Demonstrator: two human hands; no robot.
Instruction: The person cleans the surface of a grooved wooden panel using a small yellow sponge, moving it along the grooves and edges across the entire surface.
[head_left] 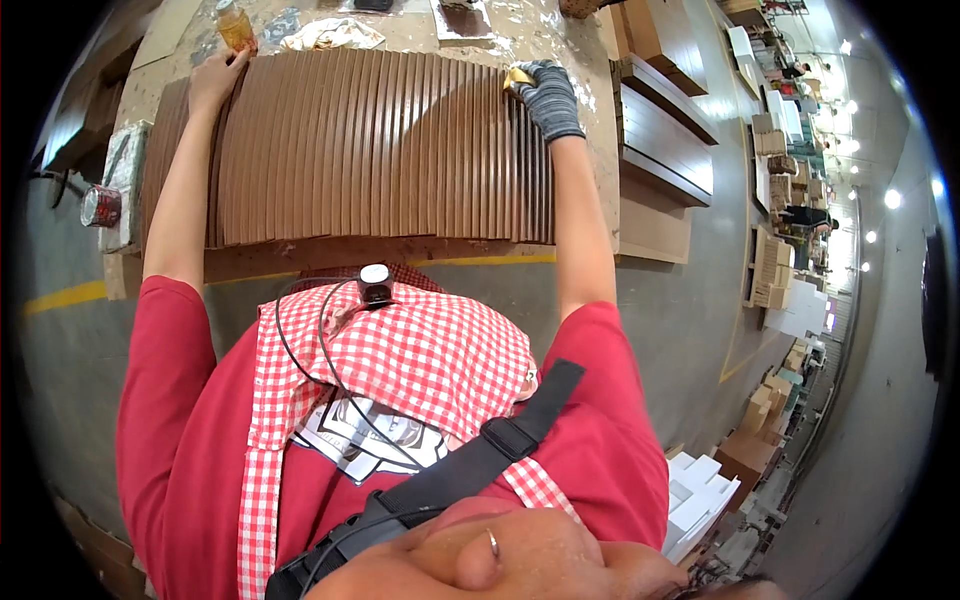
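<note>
right hand (548,95) – gloved, fingers pinching yellow pad (517,78) at ribbed panel's (370,150) far edge | left hand (215,80) – bare, flat on far-left corner | ribs run away from body

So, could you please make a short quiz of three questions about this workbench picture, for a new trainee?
1. True or false: both hands wear gloves.
2. The right hand presses a small yellow pad on which thing? A) the metal can B) the row of brown wooden slats C) the white boxes
3. Fill in: the left hand rests on the row's far ____ corner.

Key
1. False: only the right hand has a grey glove; the left is bare.
2. B, the row of brown wooden slats.
3. Left, just below the amber bottle.
</note>
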